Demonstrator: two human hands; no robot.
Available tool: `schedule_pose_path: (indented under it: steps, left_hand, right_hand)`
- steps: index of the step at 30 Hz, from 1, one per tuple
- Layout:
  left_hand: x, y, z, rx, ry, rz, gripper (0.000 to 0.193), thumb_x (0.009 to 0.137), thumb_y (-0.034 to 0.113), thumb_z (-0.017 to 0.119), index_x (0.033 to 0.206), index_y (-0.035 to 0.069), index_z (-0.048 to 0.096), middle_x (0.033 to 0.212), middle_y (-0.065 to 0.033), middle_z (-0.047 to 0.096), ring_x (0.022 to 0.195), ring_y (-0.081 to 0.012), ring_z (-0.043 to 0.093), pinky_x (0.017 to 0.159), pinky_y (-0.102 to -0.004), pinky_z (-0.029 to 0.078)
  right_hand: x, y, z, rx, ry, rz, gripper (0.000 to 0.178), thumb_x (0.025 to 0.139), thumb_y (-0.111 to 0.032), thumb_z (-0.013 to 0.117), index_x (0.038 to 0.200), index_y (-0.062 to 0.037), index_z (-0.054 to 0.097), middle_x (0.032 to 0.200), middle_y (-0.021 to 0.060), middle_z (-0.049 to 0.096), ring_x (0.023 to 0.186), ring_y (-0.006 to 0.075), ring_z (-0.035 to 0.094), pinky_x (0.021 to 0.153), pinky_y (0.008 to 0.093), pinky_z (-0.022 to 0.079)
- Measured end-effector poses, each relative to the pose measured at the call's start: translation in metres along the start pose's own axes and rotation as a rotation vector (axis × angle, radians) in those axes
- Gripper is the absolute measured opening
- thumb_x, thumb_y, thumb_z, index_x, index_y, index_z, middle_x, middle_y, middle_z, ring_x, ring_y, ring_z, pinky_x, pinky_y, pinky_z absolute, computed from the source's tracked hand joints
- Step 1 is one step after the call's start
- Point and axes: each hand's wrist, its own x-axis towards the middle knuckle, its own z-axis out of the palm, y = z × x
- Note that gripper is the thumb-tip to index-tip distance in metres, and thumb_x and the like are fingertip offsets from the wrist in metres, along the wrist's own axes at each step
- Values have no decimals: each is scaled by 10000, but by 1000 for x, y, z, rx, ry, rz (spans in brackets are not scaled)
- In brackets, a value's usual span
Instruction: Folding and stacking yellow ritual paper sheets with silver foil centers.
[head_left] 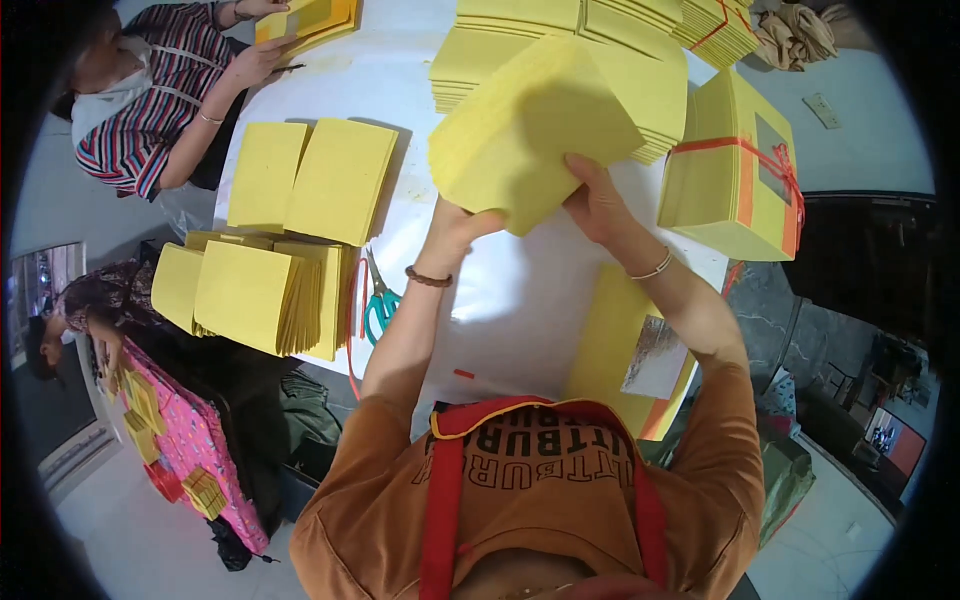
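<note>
I am holding a yellow paper stack (530,130) at 12 o'clock, above the white table (480,345). My left hand (468,226) is clamping its lower edge, thumb lying across the top; my right hand (598,203) is gripping it further right, thumb pressing down on the face.

As for progress, a bundle (695,190) at 2 o'clock is standing finished-looking, wearing a tied red ribbon (793,180). The stack between my hands is showing no tie, so I am judging it unfinished. Plenty seems to be remaining: untied piles (480,62) are lying from 12 to 1 o'clock, two flat stacks (340,180) are resting at 10 o'clock, and a fanned group (243,290) is leaning at 9 o'clock. Just beside that group, teal-handled scissors (378,308) are lying unused. At 4 o'clock a yellow cover (598,345) is lying partly under my right forearm. Toward 10 o'clock, a co-worker's hand (256,66) is handling yellow paper too.
</note>
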Motion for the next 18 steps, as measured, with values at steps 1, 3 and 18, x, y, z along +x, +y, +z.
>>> schedule_pose_path:
  steps: [1, 3, 18]
  left_hand:
    - [1, 3, 11, 329, -42, 107, 568, 742, 111, 655, 1255, 20, 428, 1196, -93, 511, 1105, -190, 488, 921, -326, 409]
    - [6, 5, 17, 290, 98, 95, 547, 681, 153, 737, 1150, -3, 502, 1110, -86, 552, 1055, -180, 507, 886, -316, 415]
    - [23, 16, -24, 707, -139, -13, 911, 625, 34, 794, 1302, 38, 183, 1274, -101, 367, 1199, -204, 376, 998, -340, 351]
  right_hand:
    - [0, 2, -1, -4, -4, 1, 458, 836, -197, 588, 1244, -88, 410, 1207, 34, 491, 1124, 180, 470, 969, 353, 396]
    - [-2, 6, -1, -3, -6, 29, 521, 828, -213, 605, 1285, -106, 379, 1267, 26, 446, 1163, 180, 437, 999, 353, 366]
    - [-31, -41, -23, -702, -161, 82, 1291, 537, -232, 872, 1430, -81, -48, 1459, 104, 152, 1345, 213, 161, 1085, 357, 213]
